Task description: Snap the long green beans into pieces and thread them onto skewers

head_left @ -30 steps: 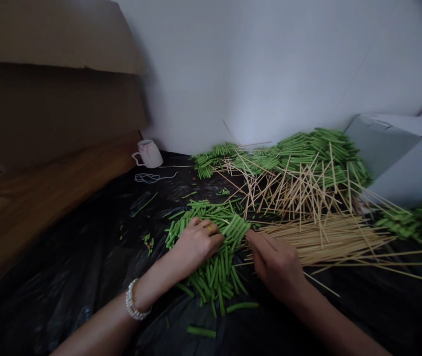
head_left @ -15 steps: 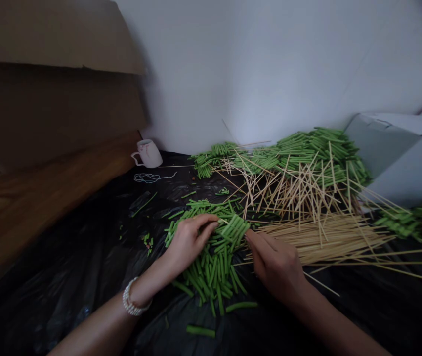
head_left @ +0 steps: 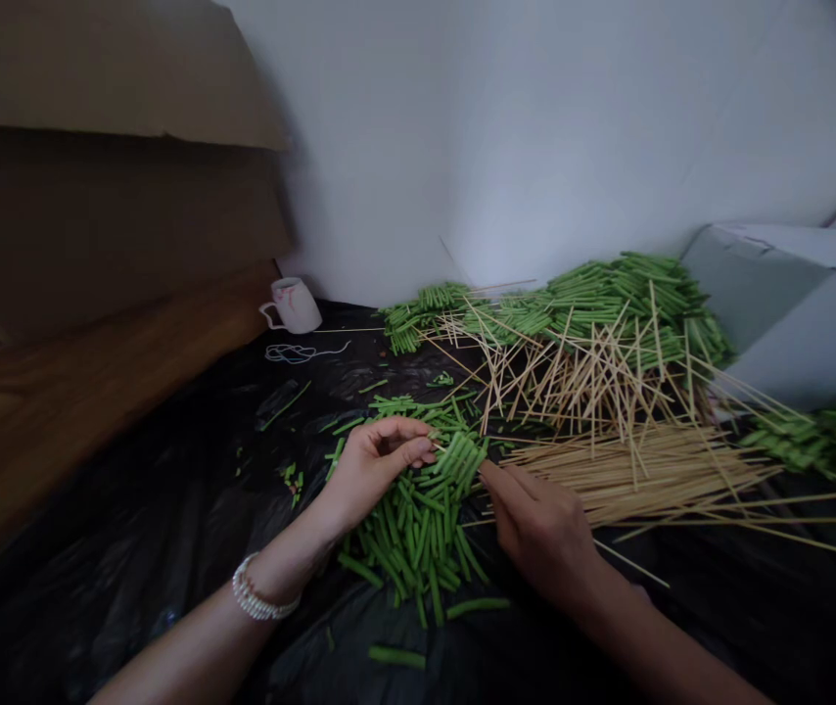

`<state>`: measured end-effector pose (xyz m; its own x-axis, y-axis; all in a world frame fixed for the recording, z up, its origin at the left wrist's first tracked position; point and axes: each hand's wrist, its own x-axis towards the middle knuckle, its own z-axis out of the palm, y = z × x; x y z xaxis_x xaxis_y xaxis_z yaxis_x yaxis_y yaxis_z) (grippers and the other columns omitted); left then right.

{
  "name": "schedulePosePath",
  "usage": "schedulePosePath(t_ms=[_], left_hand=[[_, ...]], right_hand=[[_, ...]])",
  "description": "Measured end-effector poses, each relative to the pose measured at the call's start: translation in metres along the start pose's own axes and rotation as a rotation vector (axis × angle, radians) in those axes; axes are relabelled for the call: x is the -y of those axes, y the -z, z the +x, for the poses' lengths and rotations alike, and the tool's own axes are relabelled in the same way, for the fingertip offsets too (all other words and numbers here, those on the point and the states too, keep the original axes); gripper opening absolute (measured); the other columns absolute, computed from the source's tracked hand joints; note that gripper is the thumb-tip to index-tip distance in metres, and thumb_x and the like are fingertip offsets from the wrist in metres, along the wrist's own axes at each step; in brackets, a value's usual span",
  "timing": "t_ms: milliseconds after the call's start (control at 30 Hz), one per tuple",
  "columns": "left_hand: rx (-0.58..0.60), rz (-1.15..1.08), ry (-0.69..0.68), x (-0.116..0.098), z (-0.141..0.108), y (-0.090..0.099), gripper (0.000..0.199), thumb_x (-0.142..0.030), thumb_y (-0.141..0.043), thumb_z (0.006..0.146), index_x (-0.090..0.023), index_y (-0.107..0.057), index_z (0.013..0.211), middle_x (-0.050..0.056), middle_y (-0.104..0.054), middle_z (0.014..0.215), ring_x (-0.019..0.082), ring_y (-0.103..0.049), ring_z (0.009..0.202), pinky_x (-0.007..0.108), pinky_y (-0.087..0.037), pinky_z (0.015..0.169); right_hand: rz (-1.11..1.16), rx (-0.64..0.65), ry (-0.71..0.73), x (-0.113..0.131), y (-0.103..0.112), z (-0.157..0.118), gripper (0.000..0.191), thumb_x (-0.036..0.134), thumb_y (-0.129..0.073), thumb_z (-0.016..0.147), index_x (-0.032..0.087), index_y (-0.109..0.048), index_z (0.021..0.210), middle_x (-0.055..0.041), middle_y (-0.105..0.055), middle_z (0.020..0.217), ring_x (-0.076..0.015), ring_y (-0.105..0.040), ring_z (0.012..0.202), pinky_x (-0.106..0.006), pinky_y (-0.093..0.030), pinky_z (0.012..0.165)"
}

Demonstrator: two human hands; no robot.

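A short row of cut green stalks (head_left: 462,453), threaded side by side on a thin wooden skewer, lies between my hands above the loose pile. My left hand (head_left: 387,453) pinches the skewer's left end near the stalks with thumb and forefinger. On the other side, my right hand (head_left: 535,514) is closed at the right end of the row; its fingertips are partly hidden. Beneath is a heap of loose green stalk pieces (head_left: 418,548). Bare wooden skewers (head_left: 653,475) lie bundled to the right of my right hand.
Filled skewers (head_left: 609,294) are piled at the back by the wall, sticks pointing forward. More green stalks (head_left: 829,441) lie far right near a white box (head_left: 777,304). A mug (head_left: 293,305) and a string (head_left: 293,352) are back left, beside a cardboard box (head_left: 116,206). Black plastic sheeting (head_left: 190,548) covers the surface.
Both hands have shifted slightly left, and the row of stalks with them. The left thumb and forefinger have changed their pinch a little. The piles stay as they were.
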<state>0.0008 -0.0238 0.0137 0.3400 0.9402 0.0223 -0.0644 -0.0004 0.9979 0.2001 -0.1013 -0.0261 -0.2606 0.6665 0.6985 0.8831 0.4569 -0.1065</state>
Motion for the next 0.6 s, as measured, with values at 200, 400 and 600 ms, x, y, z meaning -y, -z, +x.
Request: schedulePosePath(t_ms=[200, 400, 600], left_hand=[[0.006, -0.011, 0.023, 0.0021, 0.0000, 0.0011, 0.021, -0.029, -0.082, 0.067, -0.015, -0.075, 0.081, 0.002, -0.076, 0.074, 0.013, -0.068, 0.068, 0.023, -0.054, 0.071], [0.012, 0.108, -0.032, 0.0066, -0.0019, -0.0009, 0.016, -0.026, -0.080, 0.069, -0.014, -0.076, 0.080, 0.004, -0.076, 0.077, 0.013, -0.067, 0.070, 0.023, -0.053, 0.070], [0.049, 0.045, -0.007, 0.0059, -0.0010, 0.0003, 0.019, -0.028, -0.080, 0.070, -0.016, -0.075, 0.085, 0.002, -0.075, 0.079, 0.012, -0.066, 0.071, 0.022, -0.052, 0.072]], right_hand=[[0.024, -0.003, 0.010, 0.0016, 0.0012, 0.0008, 0.030, 0.008, -0.042, 0.093, 0.011, -0.069, 0.105, -0.0015, -0.061, 0.064, -0.0136, -0.056, 0.055, -0.027, -0.035, 0.055], [0.055, 0.020, -0.005, 0.0013, -0.0041, -0.0027, 0.031, 0.008, -0.040, 0.093, 0.011, -0.069, 0.103, -0.0021, -0.061, 0.065, -0.0135, -0.056, 0.055, -0.026, -0.037, 0.055], [0.076, -0.008, -0.002, 0.0005, -0.0026, -0.0012, 0.029, 0.008, -0.042, 0.093, 0.011, -0.067, 0.107, -0.0026, -0.064, 0.068, -0.0139, -0.059, 0.058, -0.026, -0.039, 0.056]])
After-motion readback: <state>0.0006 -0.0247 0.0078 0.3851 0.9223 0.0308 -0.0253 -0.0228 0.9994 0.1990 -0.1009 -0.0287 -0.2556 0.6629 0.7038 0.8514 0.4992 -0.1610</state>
